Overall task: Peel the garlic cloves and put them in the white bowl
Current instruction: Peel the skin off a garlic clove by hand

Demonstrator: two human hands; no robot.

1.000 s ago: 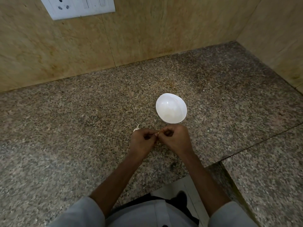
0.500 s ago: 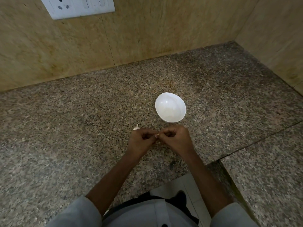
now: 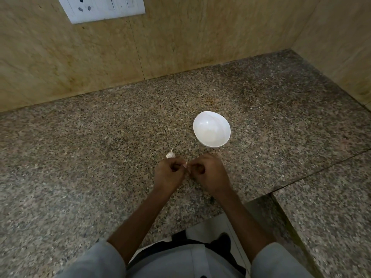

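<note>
A person stands at a speckled stone table (image 3: pixel 96 149) with both forearms reaching out over its near edge. The left hand (image 3: pixel 169 174) and the right hand (image 3: pixel 209 173) meet just above the table. Their fingers are curled and their fingertips are pressed together. Between those fingertips is a small pale garlic clove (image 3: pixel 185 165). The grip of each hand is clamped on it, the left from the left side and the right from the right. Most of the clove is hidden by the fingers, so I cannot tell how much skin is on it.

Just beyond the left hand a garlic head (image 3: pixel 170 154) lies on the table, its thin stem pointing away from the person. It is very close to the knuckles, though I cannot tell if it touches them.

The white bowl (image 3: pixel 212 144) stands upright on the table, a little farther off and to the right, near the right hand but apart from it.

A tan stone wall (image 3: pixel 190 41) rises behind the table and along its right side. A white switch plate (image 3: pixel 106 8) is fixed to it at the far left. Grey sleeves (image 3: pixel 96 259) cover the upper arms, and pale floor (image 3: pixel 208 225) shows below the table's edge.
</note>
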